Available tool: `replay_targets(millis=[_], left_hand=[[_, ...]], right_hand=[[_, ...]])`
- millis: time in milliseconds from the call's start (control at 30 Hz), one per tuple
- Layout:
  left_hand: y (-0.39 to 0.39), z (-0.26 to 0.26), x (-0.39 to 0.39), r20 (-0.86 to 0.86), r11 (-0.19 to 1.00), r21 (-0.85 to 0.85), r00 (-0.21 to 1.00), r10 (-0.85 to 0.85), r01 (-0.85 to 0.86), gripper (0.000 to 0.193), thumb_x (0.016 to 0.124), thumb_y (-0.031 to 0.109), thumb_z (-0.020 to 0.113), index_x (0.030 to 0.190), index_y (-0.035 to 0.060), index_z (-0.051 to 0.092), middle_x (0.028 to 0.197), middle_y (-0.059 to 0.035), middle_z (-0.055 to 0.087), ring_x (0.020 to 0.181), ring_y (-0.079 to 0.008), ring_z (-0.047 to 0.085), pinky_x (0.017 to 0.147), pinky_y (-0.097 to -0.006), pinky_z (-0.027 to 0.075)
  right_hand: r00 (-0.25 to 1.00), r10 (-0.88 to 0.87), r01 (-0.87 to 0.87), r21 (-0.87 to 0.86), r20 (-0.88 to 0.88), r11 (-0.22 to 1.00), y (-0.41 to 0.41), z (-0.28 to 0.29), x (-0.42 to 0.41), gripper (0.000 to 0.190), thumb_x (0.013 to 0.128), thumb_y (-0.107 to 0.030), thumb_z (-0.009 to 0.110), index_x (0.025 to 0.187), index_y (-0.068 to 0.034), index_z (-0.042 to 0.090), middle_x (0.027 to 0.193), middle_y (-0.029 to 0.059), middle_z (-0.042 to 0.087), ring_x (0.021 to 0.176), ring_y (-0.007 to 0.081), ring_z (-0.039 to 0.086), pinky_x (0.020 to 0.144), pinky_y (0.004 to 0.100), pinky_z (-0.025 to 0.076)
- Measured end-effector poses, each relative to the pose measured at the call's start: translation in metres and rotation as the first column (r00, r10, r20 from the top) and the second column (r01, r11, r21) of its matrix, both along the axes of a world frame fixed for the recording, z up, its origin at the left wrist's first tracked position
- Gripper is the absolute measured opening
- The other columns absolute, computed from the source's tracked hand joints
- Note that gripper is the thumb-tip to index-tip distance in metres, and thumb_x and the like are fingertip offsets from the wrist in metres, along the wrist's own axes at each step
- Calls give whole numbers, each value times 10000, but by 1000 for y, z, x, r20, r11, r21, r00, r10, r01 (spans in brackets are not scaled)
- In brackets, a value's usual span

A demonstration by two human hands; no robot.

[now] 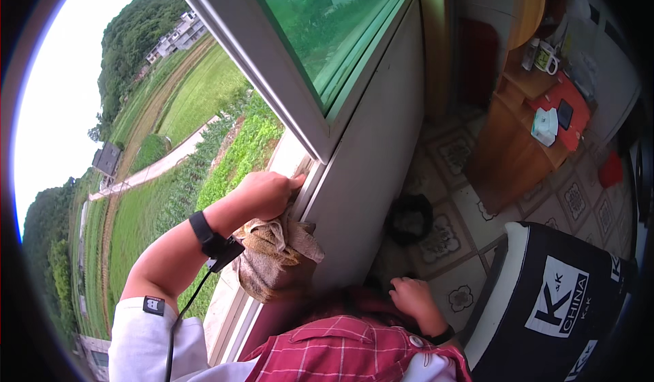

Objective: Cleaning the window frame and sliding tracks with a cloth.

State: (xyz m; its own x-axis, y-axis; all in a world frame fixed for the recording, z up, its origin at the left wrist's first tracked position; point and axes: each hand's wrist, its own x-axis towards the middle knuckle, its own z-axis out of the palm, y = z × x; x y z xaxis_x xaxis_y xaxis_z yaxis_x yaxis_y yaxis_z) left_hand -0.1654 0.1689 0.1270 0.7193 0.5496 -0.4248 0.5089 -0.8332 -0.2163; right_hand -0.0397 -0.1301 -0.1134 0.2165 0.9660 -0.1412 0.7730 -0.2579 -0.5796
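My left hand (pixel 265 194) presses its fingers into the track of the window sill (pixel 306 193), close to the lower corner of the sliding window's white frame (pixel 319 142). Just under this hand, a crumpled brown and beige cloth (pixel 278 259) lies draped over the sill. Whether any of the cloth is held in the fingers cannot be made out. My right hand (pixel 411 296) hangs low beside the red checked apron (pixel 327 349), its fingers loosely curled, with nothing visible in it.
A black-lined bin (pixel 409 219) stands on the tiled floor by the wall. At right is a dark padded chair back or cover (pixel 557 300) with printed lettering. Beyond it, a wooden desk (pixel 506 162) bears a tissue pack (pixel 545 126), a phone (pixel 565 113) and a mug (pixel 546 59).
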Motion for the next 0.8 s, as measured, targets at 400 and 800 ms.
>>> replay_targets(millis=[400, 800], left_hand=[[-37, 1, -36, -3, 966, 213, 989, -148, 145, 495, 822, 90, 511, 1309, 181, 513, 678, -102, 608, 630, -269, 633, 508, -394, 443], [12, -4, 39, 87, 990, 141, 996, -26, 13, 394, 822, 127, 491, 1182, 247, 597, 845, -93, 664, 785, -273, 660, 621, -380, 508]], right_hand=[[988, -151, 152, -33, 20, 988, -35, 1, 30, 200, 805, -241, 625, 868, -53, 600, 835, 162, 645, 802, 358, 631, 724, 464, 496], [990, -127, 117, -146, -62, 982, -53, -32, 15, 219, 802, -256, 625, 886, -54, 617, 855, 172, 651, 814, 362, 636, 728, 464, 503]])
